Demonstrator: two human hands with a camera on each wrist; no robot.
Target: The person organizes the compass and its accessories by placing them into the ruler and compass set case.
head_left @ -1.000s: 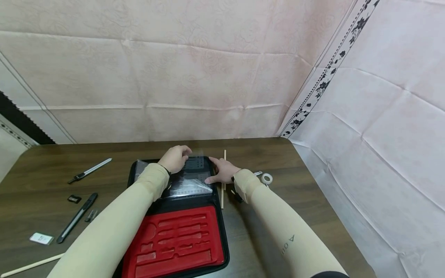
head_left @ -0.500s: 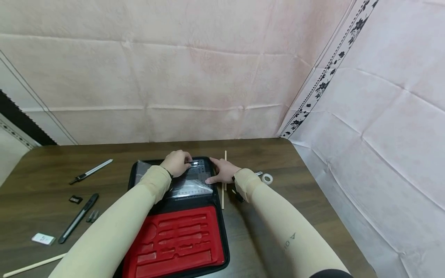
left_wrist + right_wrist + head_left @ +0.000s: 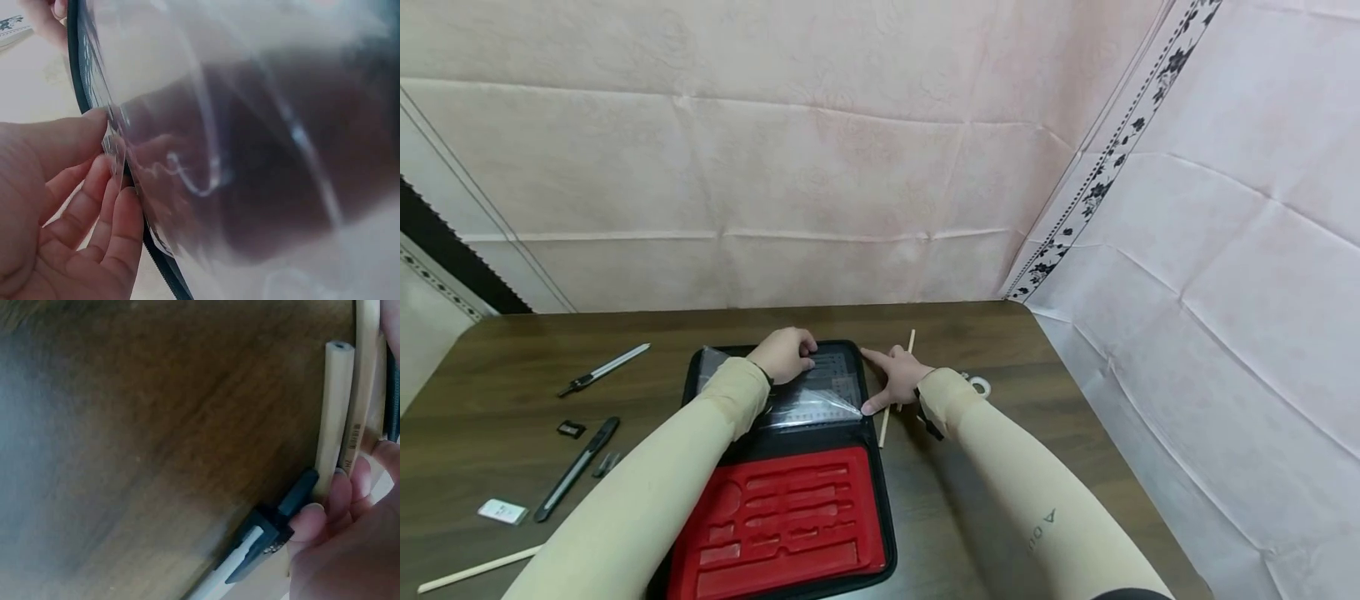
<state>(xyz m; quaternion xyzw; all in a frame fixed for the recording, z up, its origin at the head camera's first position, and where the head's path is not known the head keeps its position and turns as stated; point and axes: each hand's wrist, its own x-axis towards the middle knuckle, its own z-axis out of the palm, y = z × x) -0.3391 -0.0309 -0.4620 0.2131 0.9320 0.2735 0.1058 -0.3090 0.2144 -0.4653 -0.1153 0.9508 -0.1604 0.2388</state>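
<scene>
An unzipped black case lies on the table, its clear plastic pocket at the far half and a red moulded tray at the near half. My left hand is at the pocket's far edge. In the left wrist view, its thumb and fingers pinch a thin clear plastic stencil ruler at that edge. My right hand spreads thumb and forefinger along the case's right edge. Its other fingertips touch wooden pencils beside the case; a black-headed tool with a pale leg lies close to them.
On the left lie a compass, a small black sharpener, a long dark grey-and-black tool, a small white block, two small dark pieces and another pencil. A white tape roll is beyond my right wrist.
The left hand has lowered slightly, and the clear stencil ruler has slid down into the pocket. My right hand has shifted right a little, and the pencils beside the case now lie slanted.
</scene>
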